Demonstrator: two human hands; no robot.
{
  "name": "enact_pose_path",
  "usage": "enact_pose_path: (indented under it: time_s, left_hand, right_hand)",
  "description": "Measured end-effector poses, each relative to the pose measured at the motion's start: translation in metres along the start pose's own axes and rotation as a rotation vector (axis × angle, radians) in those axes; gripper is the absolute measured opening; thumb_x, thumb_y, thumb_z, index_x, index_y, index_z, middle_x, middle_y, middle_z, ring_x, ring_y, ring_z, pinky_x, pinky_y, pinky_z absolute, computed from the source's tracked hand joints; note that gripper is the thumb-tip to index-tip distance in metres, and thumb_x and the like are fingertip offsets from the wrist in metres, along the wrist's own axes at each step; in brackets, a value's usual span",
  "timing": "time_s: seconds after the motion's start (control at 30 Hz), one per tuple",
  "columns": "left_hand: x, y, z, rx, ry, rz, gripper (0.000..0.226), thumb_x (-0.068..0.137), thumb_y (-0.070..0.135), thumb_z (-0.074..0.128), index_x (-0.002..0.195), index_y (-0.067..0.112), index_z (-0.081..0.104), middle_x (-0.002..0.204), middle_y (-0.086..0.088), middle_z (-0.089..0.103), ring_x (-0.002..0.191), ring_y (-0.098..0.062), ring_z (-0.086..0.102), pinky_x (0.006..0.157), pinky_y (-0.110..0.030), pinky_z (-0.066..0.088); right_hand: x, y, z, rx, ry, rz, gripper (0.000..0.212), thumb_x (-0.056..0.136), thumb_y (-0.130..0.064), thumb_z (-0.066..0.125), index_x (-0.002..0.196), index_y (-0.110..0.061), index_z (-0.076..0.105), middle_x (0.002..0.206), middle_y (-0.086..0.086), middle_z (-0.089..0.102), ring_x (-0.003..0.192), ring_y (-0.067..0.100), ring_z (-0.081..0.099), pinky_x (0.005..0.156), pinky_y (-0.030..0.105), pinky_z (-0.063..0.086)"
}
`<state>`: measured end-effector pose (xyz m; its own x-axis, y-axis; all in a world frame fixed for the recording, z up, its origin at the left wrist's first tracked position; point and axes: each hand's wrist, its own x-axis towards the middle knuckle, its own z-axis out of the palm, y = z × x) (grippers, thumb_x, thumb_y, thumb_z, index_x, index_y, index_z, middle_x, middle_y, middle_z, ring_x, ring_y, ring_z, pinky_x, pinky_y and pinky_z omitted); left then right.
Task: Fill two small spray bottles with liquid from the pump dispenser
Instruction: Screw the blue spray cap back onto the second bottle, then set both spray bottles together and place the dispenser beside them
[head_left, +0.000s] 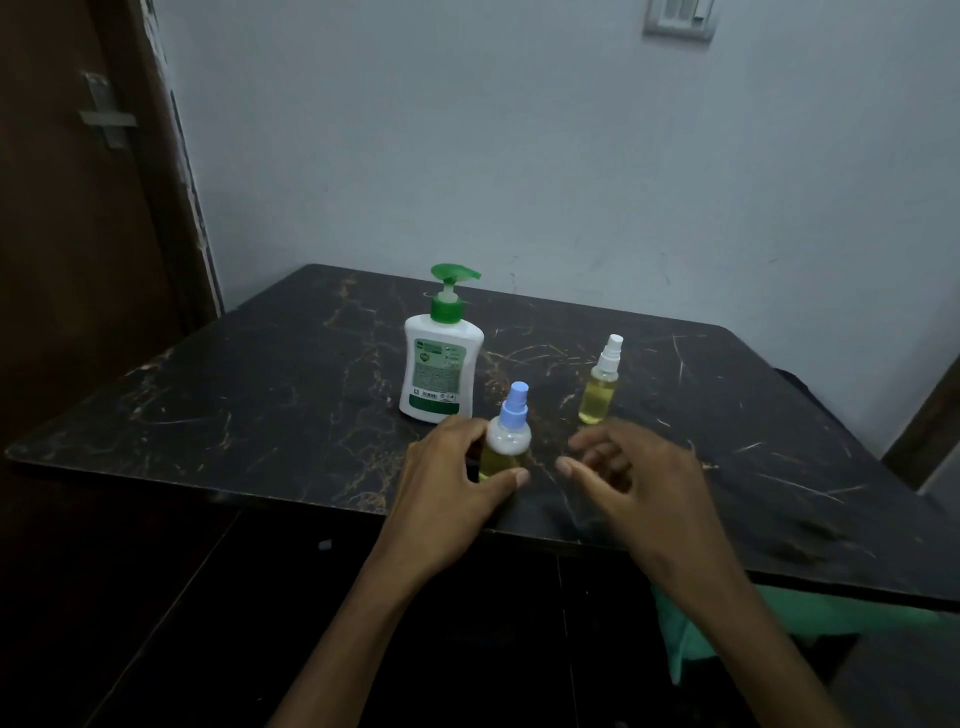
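Note:
A white pump dispenser (439, 371) with a green pump head stands upright near the middle of the dark marble-look table (260, 395). In front of it, my left hand (447, 488) grips a small spray bottle (509, 439) with a blue nozzle; yellowish liquid shows in its lower half. A second small spray bottle (601, 387) with a white nozzle, also holding yellowish liquid, stands alone to the right. My right hand (634, 478) hovers just right of the held bottle, fingers loosely curled, holding nothing.
The table's front edge (597, 545) runs beneath both wrists. A grey wall stands behind the table, and a brown door (78, 208) is at the left. Green cloth (727, 629) shows below the table edge at the right.

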<state>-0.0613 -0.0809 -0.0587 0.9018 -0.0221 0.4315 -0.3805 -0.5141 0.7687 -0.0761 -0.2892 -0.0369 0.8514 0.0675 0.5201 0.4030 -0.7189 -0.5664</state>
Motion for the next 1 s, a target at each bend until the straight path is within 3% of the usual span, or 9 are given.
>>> enact_pose_path:
  time_s: [0.13, 0.27, 0.4, 0.57, 0.83, 1.0]
  left_hand:
    - [0.001, 0.002, 0.0, 0.025, -0.019, -0.011, 0.038, 0.081, 0.033, 0.086, 0.117, 0.03, 0.072, 0.108, 0.016, 0.07, 0.098, 0.003, 0.064, 0.086, -0.019, 0.051]
    - [0.007, 0.009, 0.004, 0.072, -0.028, -0.006, 0.035, 0.08, 0.028, 0.087, 0.112, 0.029, 0.073, 0.1, 0.015, 0.074, 0.093, 0.002, 0.066, 0.083, -0.022, 0.053]
    - [0.026, 0.015, 0.018, 0.085, -0.049, -0.033, 0.05, 0.076, 0.026, 0.09, 0.119, 0.031, 0.065, 0.108, 0.016, 0.071, 0.099, 0.0, 0.065, 0.087, -0.023, 0.053]
    - [0.054, 0.022, 0.035, 0.103, -0.087, -0.039, 0.044, 0.076, 0.023, 0.091, 0.112, 0.026, 0.065, 0.105, 0.013, 0.071, 0.096, -0.003, 0.067, 0.088, -0.027, 0.055]
    - [0.102, 0.014, 0.061, 0.109, -0.118, -0.053, 0.045, 0.076, 0.02, 0.09, 0.115, 0.025, 0.067, 0.111, 0.006, 0.073, 0.102, -0.013, 0.068, 0.092, -0.036, 0.057]
    - [0.125, 0.009, 0.072, 0.107, -0.105, -0.054, 0.046, 0.077, 0.017, 0.089, 0.117, 0.022, 0.067, 0.11, 0.005, 0.071, 0.101, -0.014, 0.067, 0.088, -0.032, 0.055]
  right_hand:
    - [-0.021, 0.03, -0.001, -0.043, 0.049, 0.102, 0.02, 0.083, -0.022, 0.084, 0.096, -0.032, 0.072, 0.081, -0.016, 0.068, 0.075, 0.001, 0.065, 0.066, 0.022, 0.055]
    - [-0.003, 0.058, -0.007, -0.073, 0.063, 0.231, 0.02, 0.086, -0.024, 0.083, 0.103, -0.027, 0.072, 0.085, -0.014, 0.069, 0.075, -0.002, 0.063, 0.067, 0.018, 0.049]
    - [0.03, 0.073, -0.006, -0.112, 0.028, 0.257, 0.036, 0.086, -0.033, 0.082, 0.117, -0.022, 0.068, 0.098, -0.01, 0.067, 0.082, 0.003, 0.063, 0.075, 0.028, 0.053]
    - [0.064, 0.078, 0.005, -0.118, -0.003, 0.228, 0.054, 0.085, -0.036, 0.083, 0.132, -0.02, 0.061, 0.119, 0.0, 0.066, 0.09, 0.011, 0.065, 0.083, 0.034, 0.055]
    - [0.093, 0.08, 0.022, -0.099, -0.035, 0.244, 0.03, 0.088, -0.03, 0.081, 0.11, -0.022, 0.062, 0.1, 0.0, 0.068, 0.087, 0.015, 0.065, 0.074, 0.032, 0.049]
    - [0.102, 0.087, 0.024, -0.077, -0.046, 0.24, 0.031, 0.09, -0.025, 0.08, 0.116, -0.018, 0.065, 0.103, 0.001, 0.069, 0.088, 0.015, 0.065, 0.073, 0.029, 0.047]
